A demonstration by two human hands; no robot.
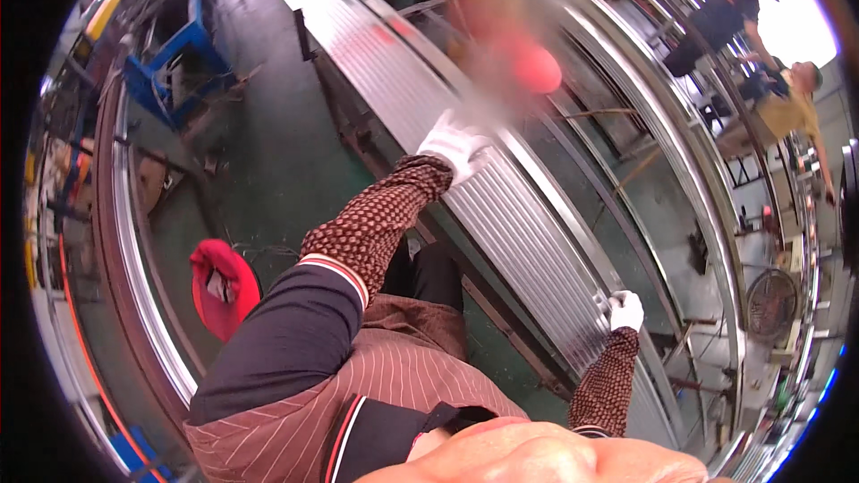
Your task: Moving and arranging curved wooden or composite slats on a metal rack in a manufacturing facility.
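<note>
A long ribbed metal panel (528,241) runs from the top centre down to the lower right. My left hand (455,145), in a white glove, rests on the panel's upper part, fingers gripping its edge. My right hand (625,310), also white-gloved, is closed on the panel's lower right edge. Both forearms wear brown patterned sleeves. A blurred red object (535,67) lies just beyond my left hand; what it is cannot be made out.
Shiny curved metal rails (689,170) run alongside the panel on the right, another rail (148,304) on the left. A red stool (222,288) stands on the green floor. A blue frame (174,58) is upper left. Two people (761,45) stand at the upper right. A fan (771,302) sits right.
</note>
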